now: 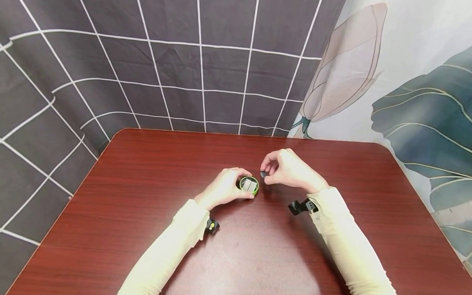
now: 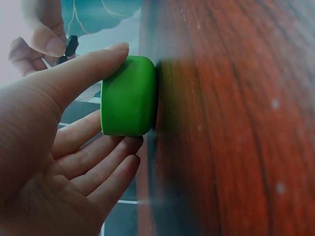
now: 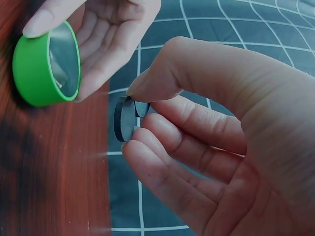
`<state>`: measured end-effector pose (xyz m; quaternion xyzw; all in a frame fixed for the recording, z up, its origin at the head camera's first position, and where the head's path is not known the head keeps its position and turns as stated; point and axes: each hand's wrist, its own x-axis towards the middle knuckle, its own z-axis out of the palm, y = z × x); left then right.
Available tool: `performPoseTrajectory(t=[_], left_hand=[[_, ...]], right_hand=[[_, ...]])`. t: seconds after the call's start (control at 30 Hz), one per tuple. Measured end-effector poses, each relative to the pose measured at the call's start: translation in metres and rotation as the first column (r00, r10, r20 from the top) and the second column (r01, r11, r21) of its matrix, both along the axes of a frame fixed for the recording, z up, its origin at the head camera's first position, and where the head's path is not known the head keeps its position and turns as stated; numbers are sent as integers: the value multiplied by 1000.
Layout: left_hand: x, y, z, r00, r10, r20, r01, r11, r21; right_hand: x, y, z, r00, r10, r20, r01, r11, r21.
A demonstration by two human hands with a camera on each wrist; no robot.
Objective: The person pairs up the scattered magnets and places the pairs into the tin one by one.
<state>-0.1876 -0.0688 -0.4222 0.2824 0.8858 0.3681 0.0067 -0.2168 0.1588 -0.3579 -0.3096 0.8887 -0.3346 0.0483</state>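
My left hand (image 1: 224,187) holds a small, round green container (image 2: 128,96) upright on the table, thumb on one side and fingers on the other. Its open top shows in the head view, with pale grey rectangular shapes inside. To its right, just above the table, my right hand (image 1: 291,169) pinches dark round discs (image 3: 124,119) between thumb and fingertips. Two of these flat black pieces show in the right wrist view, one partly behind the other. The discs are apart from the container's rim.
Both hands work over the middle of a reddish-brown wooden table (image 1: 140,192). Behind it hangs a dark grey cloth (image 1: 223,69) with white grid lines, and a pale leaf-patterned curtain (image 1: 350,103) stands at the right. Black wrist cameras sit below both sleeves.
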Motion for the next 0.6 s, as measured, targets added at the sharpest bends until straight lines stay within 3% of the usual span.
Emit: performPoseTrajectory(t=[0.27,0.6], left_hand=[[0,-1,-1,1000,1,4,-1,1000,2],[0,-5,-4,998,4,56,-8,997,73]], right_hand=[[1,-8,2,1000,5,13,-5,1000,-13],[-2,-14,-1,1000,19,11,-19,999,-27]])
